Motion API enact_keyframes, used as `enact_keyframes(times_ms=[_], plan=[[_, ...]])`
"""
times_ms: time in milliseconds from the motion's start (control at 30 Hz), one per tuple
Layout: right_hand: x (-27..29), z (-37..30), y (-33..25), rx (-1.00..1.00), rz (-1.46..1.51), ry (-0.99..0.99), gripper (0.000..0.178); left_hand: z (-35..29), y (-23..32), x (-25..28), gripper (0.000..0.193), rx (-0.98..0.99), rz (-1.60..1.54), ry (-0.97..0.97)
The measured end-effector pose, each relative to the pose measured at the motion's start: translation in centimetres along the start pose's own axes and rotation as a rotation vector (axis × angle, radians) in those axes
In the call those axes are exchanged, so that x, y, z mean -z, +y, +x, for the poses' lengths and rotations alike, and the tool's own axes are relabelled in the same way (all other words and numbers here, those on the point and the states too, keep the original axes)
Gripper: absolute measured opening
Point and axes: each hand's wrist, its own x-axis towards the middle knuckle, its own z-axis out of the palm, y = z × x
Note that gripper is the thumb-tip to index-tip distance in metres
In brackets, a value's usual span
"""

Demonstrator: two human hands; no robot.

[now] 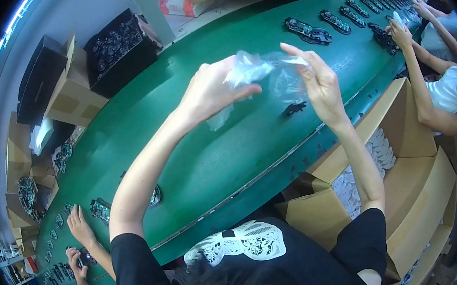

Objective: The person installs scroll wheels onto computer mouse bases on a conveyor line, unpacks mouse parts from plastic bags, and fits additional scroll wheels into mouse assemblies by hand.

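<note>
A crumpled clear plastic bag [247, 69] is stretched between my two hands above the green work surface. My left hand [206, 90] is closed round its bunched end, and part of the film hangs below the palm. At the other side my right hand [323, 86] pinches the bag near its edge, thumb and fingers together. A small black part [295, 108] shows just under the bag; whether it lies on the table or inside the film I cannot tell.
The green table [193, 161] curves past me. Black assemblies with circuit boards [307, 30] line its far side. An open carton [408, 178] holds white parts at my right. A black bin [118, 47] stands left. Co-workers' hands work upper right [400, 35] and lower left [81, 227].
</note>
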Motion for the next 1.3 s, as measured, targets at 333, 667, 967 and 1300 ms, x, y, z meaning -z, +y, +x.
enact_keyframes(times_ms=[333,667,967,1300], plan=[[0.3,-0.3,-0.8,-0.366,0.664,-0.06,0.043,-0.1,0.1,0.9,0.031,-0.045,-0.108,0.14],[0.0,-1.9,0.1,-0.362,0.162,-0.25,0.037,-0.4,3.7,4.2,0.036,0.106,0.096,-0.087],[1.2,-0.7,-0.3,-0.152,0.078,-0.248,0.034,-0.8,3.8,4.9,0.033,-0.031,-0.086,0.022],[-2.9,2.6,-2.9,-0.561,0.927,0.099,0.028,-3.8,5.8,5.7,0.045,0.183,-0.618,0.305]])
